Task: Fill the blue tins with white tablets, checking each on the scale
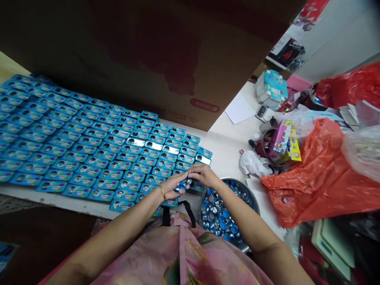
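Observation:
My left hand (175,184), with a gold bangle at the wrist, is cupped around several small round blue-and-silver caps (182,185). Close beside it, my right hand (203,174) has its fingers pinched together at the left fingertips; what they hold is too small to make out. Both hands are above the near right end of many blue printed cards (108,174) laid in overlapping rows, each with a round spot at one end. Right of the hands, partly behind my right forearm, stands a metal bowl (257,204) full of similar caps (221,217).
A large cardboard box (133,59) stands behind the cards. On the right are a red plastic bag (314,170), a dark container (264,146) with small boxes, a crumpled white bag (253,163), blue cartons (271,89) and a pale green scale (332,245). White paper (240,109) lies by the box.

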### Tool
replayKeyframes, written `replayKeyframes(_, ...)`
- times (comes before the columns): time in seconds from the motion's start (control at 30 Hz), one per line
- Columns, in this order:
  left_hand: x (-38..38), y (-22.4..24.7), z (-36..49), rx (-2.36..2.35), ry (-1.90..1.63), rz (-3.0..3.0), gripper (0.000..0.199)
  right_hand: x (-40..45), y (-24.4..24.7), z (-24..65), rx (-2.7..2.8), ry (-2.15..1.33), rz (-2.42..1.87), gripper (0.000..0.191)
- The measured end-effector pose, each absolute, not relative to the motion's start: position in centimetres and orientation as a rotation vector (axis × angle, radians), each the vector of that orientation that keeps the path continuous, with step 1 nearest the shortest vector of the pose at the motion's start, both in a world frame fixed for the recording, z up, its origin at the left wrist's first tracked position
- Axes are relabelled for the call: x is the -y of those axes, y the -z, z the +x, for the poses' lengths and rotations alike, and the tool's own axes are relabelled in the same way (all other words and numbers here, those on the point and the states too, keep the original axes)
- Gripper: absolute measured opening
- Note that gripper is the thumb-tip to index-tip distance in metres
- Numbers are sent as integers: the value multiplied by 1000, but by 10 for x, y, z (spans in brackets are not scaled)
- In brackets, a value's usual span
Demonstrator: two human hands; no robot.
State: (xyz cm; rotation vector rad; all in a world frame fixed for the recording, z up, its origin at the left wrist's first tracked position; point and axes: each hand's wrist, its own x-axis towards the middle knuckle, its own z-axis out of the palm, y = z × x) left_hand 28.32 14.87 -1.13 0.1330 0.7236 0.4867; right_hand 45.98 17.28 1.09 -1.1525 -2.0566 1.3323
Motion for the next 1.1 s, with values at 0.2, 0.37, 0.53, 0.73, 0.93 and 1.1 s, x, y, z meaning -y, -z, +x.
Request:
replayKeyframes(0.2, -155, 13, 273, -771, -525, 48, 21, -208, 9, 475, 2033, -1034, -1929, 18)
replayKeyframes(0.37, -154, 8, 261, -796, -606, 42, 24, -244, 6, 462, 2394, -637, -2326, 26)
replayKeyframes(0.53, -158, 8, 255, -755, -647, 22, 25, -267, 8, 455, 2466, -696, -2428, 45)
replayKeyframes(0.73, -165, 9, 253, -759, -667, -2, 27, -257, -6, 459, 2467, -677, -2409, 45)
replayKeyframes(0.93, -163, 13, 261, -923, -648, 167, 16, -195, -16, 436, 2395, -1051, -1325, 29)
replayKeyframes(1.1, -149, 12, 270, -885, -477, 288, 15, -167, -5, 443, 2200, -1269, -1225, 18)
